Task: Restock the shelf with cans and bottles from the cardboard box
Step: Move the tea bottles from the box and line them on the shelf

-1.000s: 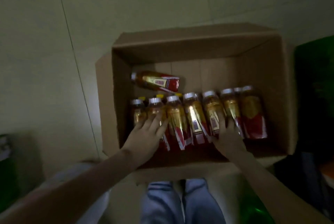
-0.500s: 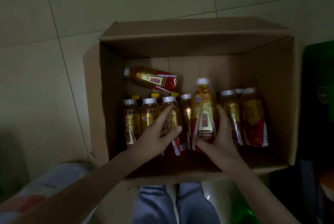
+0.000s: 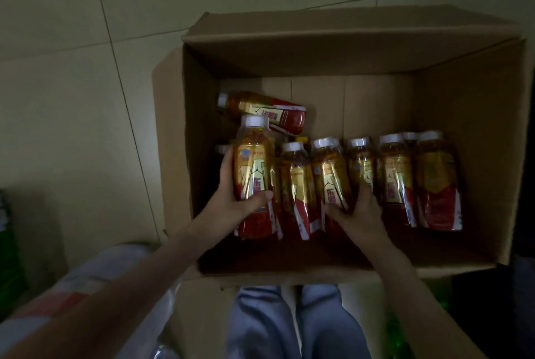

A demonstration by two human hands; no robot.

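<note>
Brown cardboard forms the open box [image 3: 463,133] that sits on a pale tiled floor [image 3: 72,69], its flaps folded outward, directly in front of the person's knees in light trousers [image 3: 292,324]. A row of bottles [image 3: 396,179] stands across the near half of the box. Each has a white cap, amber liquid and a gold and red label, and they are packed side by side from the left wall almost to the right one. Behind the row, towards the far left corner, a single bottle [image 3: 260,109] lies on its side with its cap pointing at the left wall. The left grip [image 3: 231,205] is wrapped round a held bottle [image 3: 254,162] at the left end of the row: the thumb crosses the lower label and the fingers curl round the far side. That bottle is upright, and its cap sits higher in view than the caps beside it. The right grip [image 3: 356,214] reaches into the middle of the row, with the thumb spread to the left and the fingers to the right of the lower part of a middle bottle [image 3: 330,176]. The dim light makes it impossible to tell whether this grip has closed on the bottle or merely rests against it. Both forearms enter from the bottom edge.
</note>
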